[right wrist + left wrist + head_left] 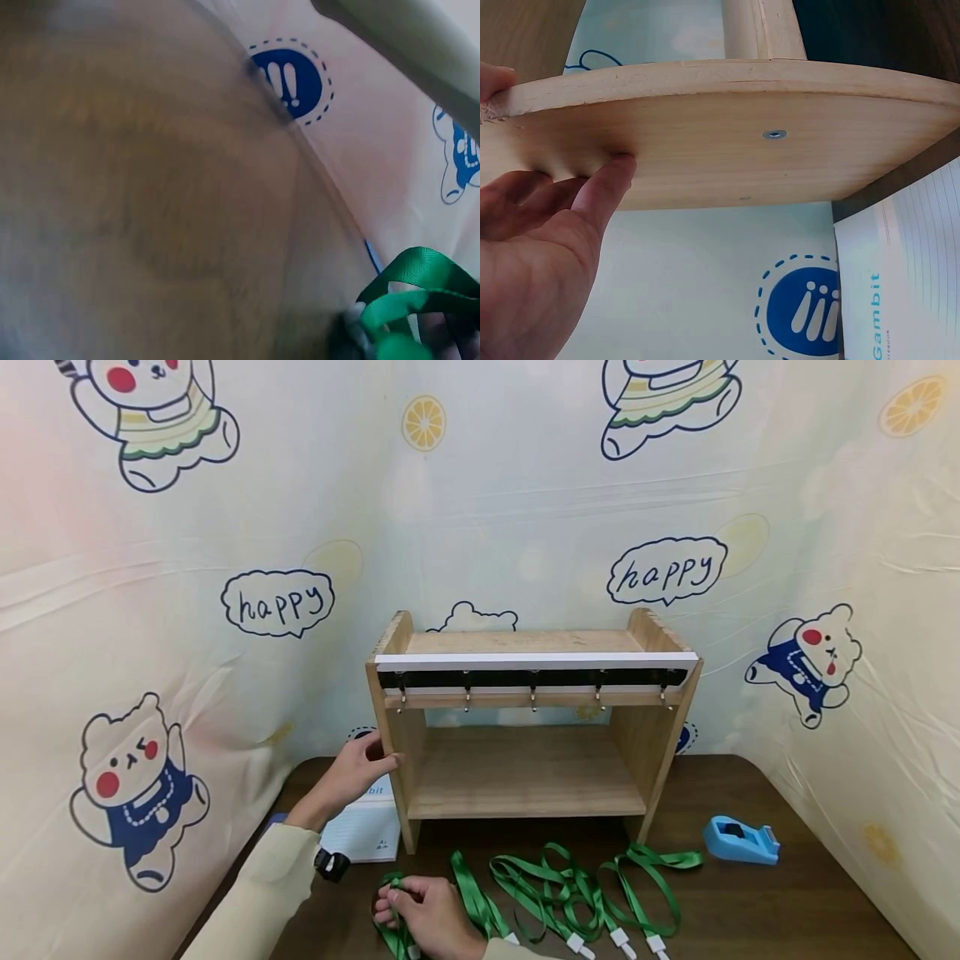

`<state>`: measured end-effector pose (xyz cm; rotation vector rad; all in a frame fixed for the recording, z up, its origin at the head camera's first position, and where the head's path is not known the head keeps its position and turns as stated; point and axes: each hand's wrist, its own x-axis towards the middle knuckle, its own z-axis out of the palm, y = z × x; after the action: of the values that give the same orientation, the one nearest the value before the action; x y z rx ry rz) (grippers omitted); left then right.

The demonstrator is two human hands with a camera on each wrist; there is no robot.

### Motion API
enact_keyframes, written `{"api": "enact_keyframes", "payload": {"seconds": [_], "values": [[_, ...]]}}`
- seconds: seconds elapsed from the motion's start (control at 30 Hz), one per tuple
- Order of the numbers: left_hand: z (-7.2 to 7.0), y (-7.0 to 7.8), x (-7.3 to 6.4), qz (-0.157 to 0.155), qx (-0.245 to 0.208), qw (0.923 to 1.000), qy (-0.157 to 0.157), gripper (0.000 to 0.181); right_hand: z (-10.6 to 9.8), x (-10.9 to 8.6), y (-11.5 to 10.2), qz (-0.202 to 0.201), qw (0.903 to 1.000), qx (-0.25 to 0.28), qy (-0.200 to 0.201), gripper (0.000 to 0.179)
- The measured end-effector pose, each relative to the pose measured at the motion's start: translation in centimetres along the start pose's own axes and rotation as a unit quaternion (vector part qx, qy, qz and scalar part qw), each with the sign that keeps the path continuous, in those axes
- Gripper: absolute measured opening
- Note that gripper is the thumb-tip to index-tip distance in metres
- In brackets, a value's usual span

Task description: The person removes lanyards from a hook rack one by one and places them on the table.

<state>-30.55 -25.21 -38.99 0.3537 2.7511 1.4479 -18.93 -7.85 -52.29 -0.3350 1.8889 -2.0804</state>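
Note:
A small wooden shelf stands on the dark table, with a row of several metal hooks along its front strip. My left hand grips its left side panel; the fingers press the outer face while the thumb sits at the front edge. Low in the head view, my right hand holds a green lanyard in its curled fingers. Part of that lanyard's ribbon loops at the lower right of the right wrist view, where most of the hand is out of frame.
More green lanyards with white clips lie in front of the shelf. A blue tape dispenser is on the table's right side. Beside the shelf's left panel lies a notebook. A printed curtain surrounds the table.

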Motion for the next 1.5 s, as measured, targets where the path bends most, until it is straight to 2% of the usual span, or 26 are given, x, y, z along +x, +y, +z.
{"api": "enact_keyframes", "payload": {"seconds": [0.17,0.47,0.67,1.1,1.4,1.5], "values": [[0.0,0.1,0.0,-0.004,-0.003,1.0,0.003,0.059,-0.1,0.6,0.4,-0.012,0.9999,-0.003,0.004,0.017],[0.1,0.1,-0.2,-0.003,-0.008,1.0,0.005,0.056,-0.2,1.6,0.1,-0.021,0.9986,-0.015,0.046,0.017],[0.2,0.1,-0.2,-0.006,-0.008,0.9999,0.005,0.058,-0.6,1.8,0.2,-0.034,0.996,-0.04,0.073,0.021],[0.1,0.0,-0.1,0.011,-0.01,0.9999,0.003,0.058,-1.8,2.2,-1.0,-0.074,0.9945,-0.034,0.067,0.027],[0.1,-0.1,0.0,0.016,-0.005,0.9999,0.003,0.058,-5.1,2.1,-3.7,-0.102,0.9904,-0.092,0.016,0.029],[0.1,-0.1,0.0,0.012,-0.002,0.9999,0.002,0.058,-6.2,2.0,-4.9,-0.112,0.9889,-0.096,0.015,0.028]]}}
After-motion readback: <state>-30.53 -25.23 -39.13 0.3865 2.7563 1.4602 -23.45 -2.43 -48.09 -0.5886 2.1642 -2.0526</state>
